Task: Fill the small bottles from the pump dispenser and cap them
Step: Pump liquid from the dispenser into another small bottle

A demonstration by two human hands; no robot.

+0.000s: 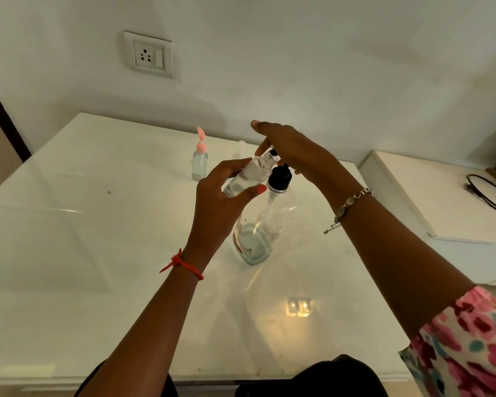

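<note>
Small bottle (248, 176) held tilted at the pump dispenser (258, 224) nozzle, mid-table (98, 224).
Left hand (221, 202) grips it, mouth toward 1 o'clock; right hand (292, 150), fingers fairly straight, rests on pump head. Pink-capped bottle (200, 164) upright at 10 o'clock.

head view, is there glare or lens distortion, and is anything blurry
Head view: dim yellowish light, a warm patch mirrored on the glossy table; head view: wide-angle bows the table edges, tilts the wall socket; head view: the small clear bottle in the left hand looks soft.
</note>
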